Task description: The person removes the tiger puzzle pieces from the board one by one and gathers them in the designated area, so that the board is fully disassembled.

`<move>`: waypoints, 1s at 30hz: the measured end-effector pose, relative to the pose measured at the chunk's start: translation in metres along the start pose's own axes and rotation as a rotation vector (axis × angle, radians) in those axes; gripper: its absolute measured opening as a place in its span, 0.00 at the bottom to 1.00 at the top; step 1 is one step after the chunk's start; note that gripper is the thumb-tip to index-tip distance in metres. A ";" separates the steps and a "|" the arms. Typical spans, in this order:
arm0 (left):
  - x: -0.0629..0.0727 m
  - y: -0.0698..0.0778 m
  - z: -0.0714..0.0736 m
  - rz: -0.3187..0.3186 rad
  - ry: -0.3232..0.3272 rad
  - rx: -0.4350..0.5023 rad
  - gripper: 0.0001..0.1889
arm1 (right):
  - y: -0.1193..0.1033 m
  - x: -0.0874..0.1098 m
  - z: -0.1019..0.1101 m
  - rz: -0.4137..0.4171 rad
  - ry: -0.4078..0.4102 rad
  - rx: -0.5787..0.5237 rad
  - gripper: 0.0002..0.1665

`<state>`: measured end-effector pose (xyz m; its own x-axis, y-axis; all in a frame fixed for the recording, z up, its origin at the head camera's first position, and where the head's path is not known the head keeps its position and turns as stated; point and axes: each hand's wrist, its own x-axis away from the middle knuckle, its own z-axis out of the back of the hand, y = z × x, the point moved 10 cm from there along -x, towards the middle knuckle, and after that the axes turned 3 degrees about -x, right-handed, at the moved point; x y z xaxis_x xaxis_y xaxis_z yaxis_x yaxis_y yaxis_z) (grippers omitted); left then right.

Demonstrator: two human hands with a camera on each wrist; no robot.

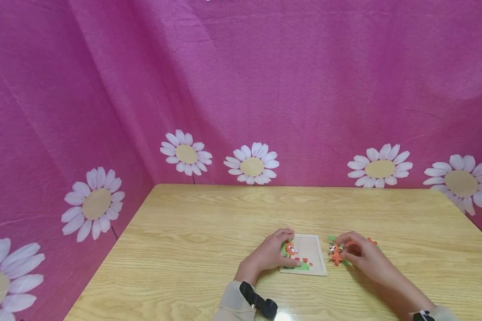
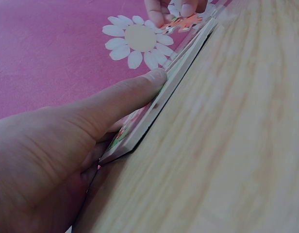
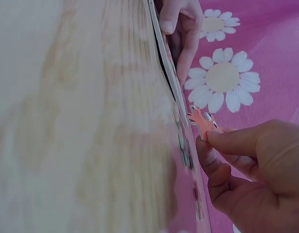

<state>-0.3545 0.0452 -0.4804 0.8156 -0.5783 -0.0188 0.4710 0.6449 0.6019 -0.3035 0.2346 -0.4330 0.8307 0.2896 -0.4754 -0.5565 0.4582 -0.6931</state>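
A square wooden puzzle board (image 1: 320,254) with a pale rim lies on the table, some orange and green pieces (image 1: 304,265) set along its left and near sides. My left hand (image 1: 267,252) holds the board at its left side, thumb over the near part and fingers at the far left corner. Just right of the board, my right hand (image 1: 365,258) pinches an orange puzzle piece (image 3: 200,122) between thumb and fingers, raised a little over the table. Its tips partly hide other loose pieces (image 1: 372,241) lying beneath and behind the hand.
The wood-grain table (image 1: 209,218) extends around the board. Behind it and at the left hangs a pink cloth (image 1: 265,89) printed with white daisies. A black strap (image 1: 257,301) sits around the left wrist.
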 end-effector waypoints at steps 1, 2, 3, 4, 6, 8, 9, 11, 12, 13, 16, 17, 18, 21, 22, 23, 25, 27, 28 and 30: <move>0.000 0.000 0.000 0.001 0.000 0.000 0.42 | 0.000 0.001 0.002 0.009 0.009 0.003 0.19; 0.000 0.000 0.000 0.001 -0.001 -0.001 0.42 | 0.000 0.002 0.004 0.016 0.017 0.008 0.19; 0.000 0.000 0.000 0.001 -0.001 -0.001 0.42 | 0.001 0.003 0.006 0.018 0.023 0.013 0.19; 0.000 0.000 0.000 0.003 -0.002 -0.002 0.42 | 0.001 0.004 0.007 0.017 0.027 0.013 0.19; 0.000 -0.001 0.000 0.004 -0.003 -0.001 0.42 | 0.003 0.006 0.010 0.012 0.032 0.016 0.20; 0.000 -0.001 0.000 0.006 -0.004 0.002 0.42 | 0.005 0.007 0.012 0.008 0.038 0.021 0.20; 0.000 -0.001 0.000 0.008 -0.004 0.002 0.42 | 0.005 0.008 0.014 0.004 0.038 0.020 0.20; 0.000 -0.001 0.000 0.010 -0.005 0.003 0.42 | 0.006 0.009 0.016 0.000 0.042 0.022 0.19; 0.000 -0.001 0.000 0.010 -0.005 0.003 0.42 | 0.007 0.010 0.016 -0.006 0.040 0.019 0.19; 0.000 -0.001 0.000 0.010 -0.005 0.003 0.42 | 0.007 0.010 0.017 -0.014 0.036 0.015 0.19; 0.000 0.000 0.000 0.010 -0.006 0.004 0.43 | 0.009 0.012 0.020 -0.039 0.026 0.019 0.18; 0.000 0.000 0.000 0.011 -0.007 0.005 0.43 | 0.009 0.013 0.021 -0.047 0.024 0.024 0.18; 0.000 0.000 0.000 0.011 -0.007 0.005 0.43 | 0.009 0.014 0.021 -0.050 0.023 0.034 0.18; 0.000 0.000 0.000 0.012 -0.008 0.006 0.43 | 0.009 0.016 0.025 -0.050 0.030 0.059 0.19; 0.000 0.000 0.000 0.011 -0.008 0.004 0.43 | 0.010 0.016 0.026 -0.049 0.029 0.061 0.19; 0.000 0.000 0.001 0.010 -0.007 0.002 0.43 | 0.010 0.017 0.027 -0.052 0.029 0.062 0.19; 0.000 0.000 0.000 0.006 -0.006 -0.001 0.43 | 0.012 0.019 0.030 -0.062 0.027 0.059 0.19; -0.001 0.000 0.000 0.003 -0.005 -0.003 0.43 | 0.015 0.021 0.032 -0.077 0.024 0.060 0.18; -0.001 -0.001 0.000 0.003 -0.006 -0.002 0.43 | 0.016 0.022 0.033 -0.083 0.021 0.063 0.18; -0.001 -0.001 -0.001 0.003 -0.006 -0.001 0.43 | 0.019 0.023 0.035 -0.094 0.020 0.085 0.18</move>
<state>-0.3554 0.0453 -0.4814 0.8150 -0.5793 -0.0118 0.4689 0.6474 0.6008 -0.2938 0.2793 -0.4383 0.8784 0.2256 -0.4214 -0.4716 0.5521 -0.6876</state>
